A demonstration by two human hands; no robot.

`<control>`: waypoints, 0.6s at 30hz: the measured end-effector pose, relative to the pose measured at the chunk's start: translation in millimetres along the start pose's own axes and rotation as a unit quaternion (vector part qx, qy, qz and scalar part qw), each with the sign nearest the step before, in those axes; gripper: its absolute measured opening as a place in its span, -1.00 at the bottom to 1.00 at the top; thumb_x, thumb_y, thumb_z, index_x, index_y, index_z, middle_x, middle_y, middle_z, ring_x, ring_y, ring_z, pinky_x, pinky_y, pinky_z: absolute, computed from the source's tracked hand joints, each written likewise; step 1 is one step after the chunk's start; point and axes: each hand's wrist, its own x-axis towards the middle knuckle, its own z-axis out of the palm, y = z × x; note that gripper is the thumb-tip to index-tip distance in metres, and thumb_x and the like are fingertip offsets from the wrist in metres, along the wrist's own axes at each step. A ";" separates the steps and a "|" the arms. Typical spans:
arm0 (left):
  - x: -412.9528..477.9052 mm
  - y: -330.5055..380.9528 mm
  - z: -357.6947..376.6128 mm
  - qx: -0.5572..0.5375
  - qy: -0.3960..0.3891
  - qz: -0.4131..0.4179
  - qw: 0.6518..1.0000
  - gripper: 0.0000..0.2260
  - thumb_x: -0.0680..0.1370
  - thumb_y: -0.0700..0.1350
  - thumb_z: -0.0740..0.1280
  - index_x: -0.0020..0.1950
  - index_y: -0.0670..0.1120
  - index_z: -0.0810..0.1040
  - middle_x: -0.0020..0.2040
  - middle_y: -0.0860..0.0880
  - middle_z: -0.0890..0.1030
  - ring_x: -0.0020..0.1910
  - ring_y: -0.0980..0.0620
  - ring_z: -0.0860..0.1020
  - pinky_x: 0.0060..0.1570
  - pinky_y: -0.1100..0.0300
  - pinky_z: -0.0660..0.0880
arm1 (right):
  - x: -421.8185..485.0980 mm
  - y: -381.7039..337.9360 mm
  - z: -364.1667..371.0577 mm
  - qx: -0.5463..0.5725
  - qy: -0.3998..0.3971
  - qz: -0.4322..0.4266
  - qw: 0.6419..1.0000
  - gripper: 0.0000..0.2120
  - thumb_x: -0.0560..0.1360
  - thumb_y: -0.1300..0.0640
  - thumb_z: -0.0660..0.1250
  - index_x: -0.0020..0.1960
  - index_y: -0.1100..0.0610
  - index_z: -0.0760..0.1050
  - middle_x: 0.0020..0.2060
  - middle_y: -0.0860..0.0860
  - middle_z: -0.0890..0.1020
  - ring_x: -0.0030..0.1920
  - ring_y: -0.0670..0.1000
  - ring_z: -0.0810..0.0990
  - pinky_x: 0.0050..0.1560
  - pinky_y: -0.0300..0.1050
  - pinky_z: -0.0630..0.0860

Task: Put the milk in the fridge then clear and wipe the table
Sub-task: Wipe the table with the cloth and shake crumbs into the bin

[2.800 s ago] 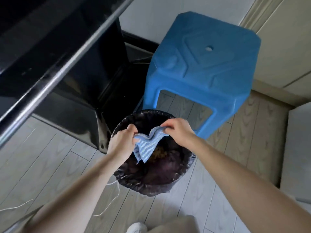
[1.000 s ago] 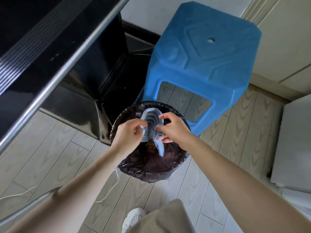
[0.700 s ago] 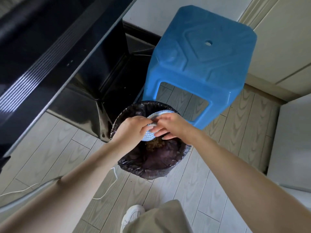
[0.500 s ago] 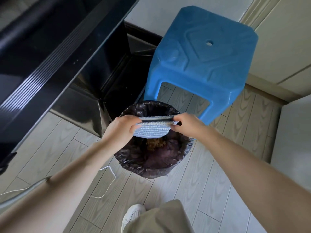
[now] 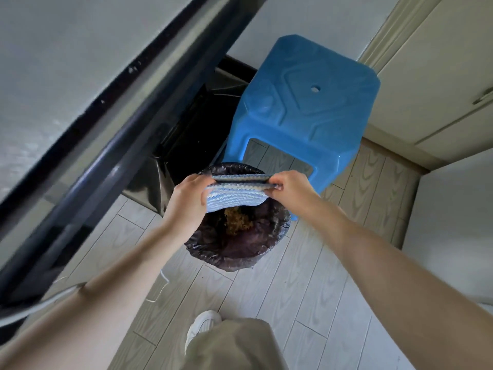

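The left hand point(image 5: 186, 201) and the right hand point(image 5: 289, 189) each pinch one end of the blue striped cloth point(image 5: 236, 194) with closed fingers, so it hangs folded and stretched between them. They hold it directly over the open bin point(image 5: 234, 252) with its dark bag, probably so that crumbs fall on the brown waste inside and not on the floor. The bin stands just beside the blue stool point(image 5: 306, 102), and the worktop edge point(image 5: 112, 129) is on the left.

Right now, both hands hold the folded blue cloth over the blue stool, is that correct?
Not quite. The head view shows the left hand and right hand holding the folded blue cloth over the black-lined trash bin, not over the blue stool, which stands just behind the bin.
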 end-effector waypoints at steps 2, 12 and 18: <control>-11.6 16.3 -12.8 -0.014 0.022 0.002 1.000 -0.73 0.50 -0.40 0.20 0.14 -0.26 0.56 0.07 -0.21 0.59 0.04 -0.16 0.54 -0.06 0.31 0.28 | -13.9 -12.5 -17.8 -0.010 -0.007 0.004 1.000 -0.83 0.49 0.15 0.31 -0.08 0.28 0.54 -0.38 -0.07 0.38 -0.16 0.10 0.45 -0.21 -0.14 0.33; -67.3 117.4 -102.9 -0.078 0.053 0.057 0.994 -0.71 0.36 -0.52 0.25 -0.02 -0.29 0.62 -0.10 -0.23 0.66 -0.13 -0.07 0.62 0.00 0.33 0.33 | -99.0 -78.8 -131.6 -0.055 -0.030 -0.032 0.998 -0.81 0.48 0.23 0.30 0.02 0.30 0.58 0.10 0.12 0.59 0.14 0.08 0.51 -0.01 -0.15 0.29; -66.4 176.6 -183.8 -0.128 0.008 -0.001 0.992 -0.72 0.52 -0.32 0.22 0.17 -0.09 0.52 -0.05 -0.03 0.57 -0.11 -0.01 0.51 -0.17 0.37 0.25 | -141.8 -137.7 -218.2 -0.063 -0.051 -0.044 0.996 -0.78 0.47 0.13 0.34 -0.03 0.29 0.58 -0.17 0.07 0.48 -0.10 0.01 0.45 -0.18 -0.20 0.21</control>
